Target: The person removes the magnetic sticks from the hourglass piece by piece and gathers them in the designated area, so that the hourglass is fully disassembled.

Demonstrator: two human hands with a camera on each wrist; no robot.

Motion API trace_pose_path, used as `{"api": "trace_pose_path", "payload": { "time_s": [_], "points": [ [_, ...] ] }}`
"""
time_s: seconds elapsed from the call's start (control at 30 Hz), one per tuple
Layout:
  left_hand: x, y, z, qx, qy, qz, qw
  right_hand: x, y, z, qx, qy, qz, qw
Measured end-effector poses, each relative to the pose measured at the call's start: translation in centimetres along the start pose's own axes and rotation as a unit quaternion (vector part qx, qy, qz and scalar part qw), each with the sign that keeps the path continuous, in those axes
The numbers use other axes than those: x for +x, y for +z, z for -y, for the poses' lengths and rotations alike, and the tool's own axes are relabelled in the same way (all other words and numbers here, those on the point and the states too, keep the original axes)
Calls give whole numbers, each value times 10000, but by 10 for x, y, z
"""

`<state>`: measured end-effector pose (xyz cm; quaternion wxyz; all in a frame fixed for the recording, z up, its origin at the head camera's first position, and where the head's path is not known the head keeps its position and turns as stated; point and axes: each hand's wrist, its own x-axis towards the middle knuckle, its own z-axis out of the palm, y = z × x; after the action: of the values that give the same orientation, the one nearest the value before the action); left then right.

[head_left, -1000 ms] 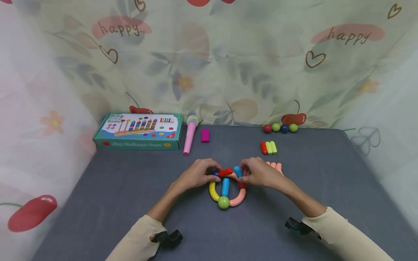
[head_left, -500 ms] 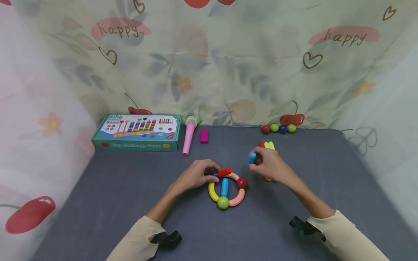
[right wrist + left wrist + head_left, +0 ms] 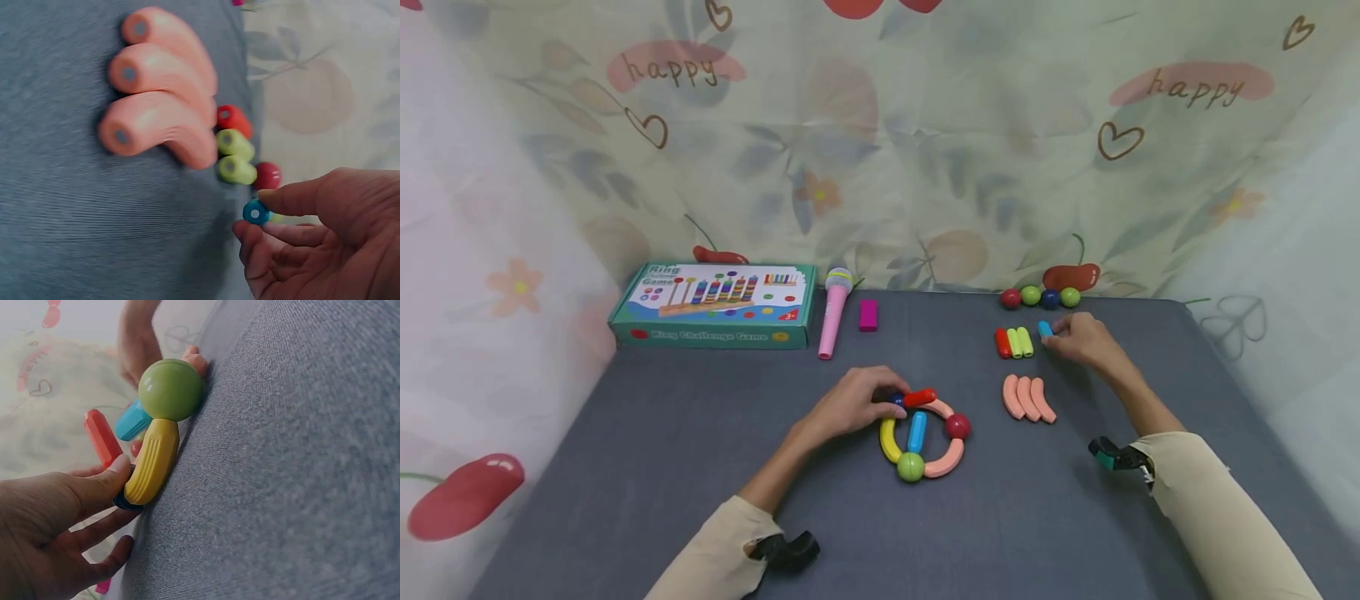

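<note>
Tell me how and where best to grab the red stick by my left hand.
Probably pinch the red stick near its free end, coming from above on the right: it slants upward, while your left hand holds the blue ball at its other end.

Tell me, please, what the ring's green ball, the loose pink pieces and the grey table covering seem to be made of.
Green ball: probably glossy plastic, given its bright highlight.
Loose pink pieces: likely satin plastic, smooth and evenly coloured, though blurred.
Table covering: matte fabric; its weave shows.
</note>
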<state>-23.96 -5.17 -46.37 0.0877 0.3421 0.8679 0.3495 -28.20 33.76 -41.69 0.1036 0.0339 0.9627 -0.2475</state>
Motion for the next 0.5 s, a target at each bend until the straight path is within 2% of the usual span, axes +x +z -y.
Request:
{"api": "trace_pose_path", "payload": {
  "time_s": [0.13, 0.33, 0.5],
  "points": [
    [2, -1, 0, 23, 68, 4, 10000, 3, 9, -7, 163, 43, 125, 9998],
    [0, -1, 1, 37, 19, -1, 10000, 6, 12, 0, 277, -58, 288, 9992],
    [0, 0, 1, -24, 9, 29, 10000, 8, 12, 3, 224, 72, 371, 9990]
  ]
}}
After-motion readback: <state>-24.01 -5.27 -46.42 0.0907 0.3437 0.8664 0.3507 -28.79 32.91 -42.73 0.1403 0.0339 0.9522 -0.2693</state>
